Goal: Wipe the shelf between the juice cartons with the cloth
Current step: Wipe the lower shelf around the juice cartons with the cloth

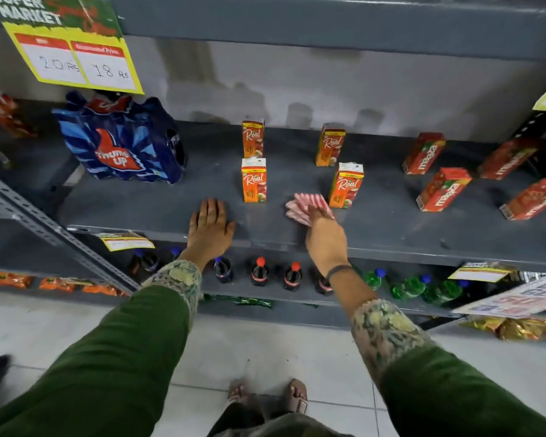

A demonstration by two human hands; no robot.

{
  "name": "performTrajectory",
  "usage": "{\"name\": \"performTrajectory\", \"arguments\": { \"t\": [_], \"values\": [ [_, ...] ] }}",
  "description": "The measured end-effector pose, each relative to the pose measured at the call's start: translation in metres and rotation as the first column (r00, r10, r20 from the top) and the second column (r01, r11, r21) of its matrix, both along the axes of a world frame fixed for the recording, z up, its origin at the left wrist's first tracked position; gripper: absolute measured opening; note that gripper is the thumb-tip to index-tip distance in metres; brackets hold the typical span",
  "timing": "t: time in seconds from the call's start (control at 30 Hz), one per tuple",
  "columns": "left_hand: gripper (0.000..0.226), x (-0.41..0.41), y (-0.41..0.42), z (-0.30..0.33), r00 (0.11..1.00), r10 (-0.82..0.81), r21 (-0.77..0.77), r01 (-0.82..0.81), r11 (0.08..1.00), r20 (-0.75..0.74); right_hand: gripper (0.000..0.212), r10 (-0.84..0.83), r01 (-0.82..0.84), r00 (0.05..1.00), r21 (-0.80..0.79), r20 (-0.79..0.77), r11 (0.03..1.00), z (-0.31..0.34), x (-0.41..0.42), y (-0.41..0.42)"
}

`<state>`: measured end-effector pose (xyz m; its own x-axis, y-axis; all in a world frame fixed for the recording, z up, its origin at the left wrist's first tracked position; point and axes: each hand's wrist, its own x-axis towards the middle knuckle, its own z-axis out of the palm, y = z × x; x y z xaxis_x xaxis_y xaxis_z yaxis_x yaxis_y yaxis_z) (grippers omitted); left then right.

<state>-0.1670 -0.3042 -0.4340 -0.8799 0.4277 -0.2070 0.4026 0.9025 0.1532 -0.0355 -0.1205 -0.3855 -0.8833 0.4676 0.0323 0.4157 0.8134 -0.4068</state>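
A grey metal shelf (391,216) carries several orange juice cartons standing upright in two columns: a front left carton (254,180), a rear left carton (252,138), a front right carton (345,185) and a rear right carton (330,145). A red-and-white striped cloth (303,205) lies on the shelf in the gap between the two front cartons, close to the right one. My right hand (325,238) presses on the cloth's near side and grips it. My left hand (210,227) rests flat and open on the shelf's front edge, left of the front left carton.
A blue pack of cola bottles (120,140) stands at the shelf's left. Red mango drink cartons (443,189) stand at the right. Price signs (76,58) hang above. Dark and green bottles (260,272) line the lower shelf. My feet stand on a tiled floor.
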Motion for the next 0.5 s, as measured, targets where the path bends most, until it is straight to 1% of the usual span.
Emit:
{"name": "performTrajectory", "arguments": {
  "t": [0.07,0.13,0.17,0.23,0.27,0.3,0.33,0.37,0.4,0.43,0.47,0.5],
  "values": [
    [0.059,-0.002,-0.001,-0.001,1.0,-0.012,-0.005,0.012,1.0,0.002,0.059,0.14,-0.148,0.985,0.067,0.102,0.987,-0.002,-0.011,-0.01],
    [0.058,-0.004,-0.001,-0.003,1.0,-0.018,-0.013,0.018,1.0,0.013,0.053,0.207,-0.221,0.964,0.068,0.168,0.973,-0.009,-0.015,-0.023],
    [0.058,-0.005,-0.001,-0.003,1.0,-0.015,-0.015,0.016,1.0,0.021,0.052,0.259,-0.273,0.95,0.065,0.175,0.96,-0.012,-0.013,-0.029],
    [0.059,-0.006,-0.001,-0.002,0.999,-0.013,-0.017,0.014,1.0,0.037,0.054,0.375,-0.38,0.917,0.014,0.135,0.925,-0.012,-0.002,-0.038],
    [0.06,-0.005,-0.001,-0.002,0.999,-0.013,-0.017,0.014,1.0,0.04,0.054,0.393,-0.393,0.914,-0.015,0.104,0.919,-0.011,0.006,-0.038],
    [0.06,-0.005,-0.001,-0.001,0.999,-0.014,-0.016,0.015,1.0,0.037,0.052,0.359,-0.358,0.931,-0.027,0.07,0.933,-0.008,0.016,-0.036],
    [0.06,-0.005,-0.001,-0.001,0.999,-0.014,-0.014,0.014,1.0,0.036,0.049,0.274,-0.274,0.962,-0.016,0.019,0.962,-0.006,0.026,-0.031],
    [0.061,-0.005,-0.001,0.0,0.999,-0.012,-0.013,0.013,1.0,0.037,0.046,0.145,-0.144,0.988,0.006,-0.045,0.989,-0.004,0.036,-0.025],
    [0.061,-0.005,-0.001,0.0,0.999,-0.011,-0.012,0.012,1.0,0.039,0.045,-0.011,0.012,0.994,0.013,-0.108,1.0,-0.002,0.045,-0.018],
    [0.061,-0.005,-0.001,-0.001,0.999,-0.01,-0.009,0.01,1.0,0.04,0.044,-0.155,0.156,0.976,-0.008,-0.15,0.988,-0.002,0.05,-0.009],
    [0.061,-0.004,-0.001,0.0,0.999,-0.007,-0.005,0.007,1.0,0.039,0.043,-0.262,0.26,0.952,-0.032,-0.16,0.965,-0.004,0.051,0.0],
    [0.06,-0.003,-0.001,-0.001,0.999,-0.005,0.0,0.005,1.0,0.036,0.043,-0.299,0.296,0.946,-0.036,-0.13,0.954,-0.01,0.047,0.006]
  ]
}}
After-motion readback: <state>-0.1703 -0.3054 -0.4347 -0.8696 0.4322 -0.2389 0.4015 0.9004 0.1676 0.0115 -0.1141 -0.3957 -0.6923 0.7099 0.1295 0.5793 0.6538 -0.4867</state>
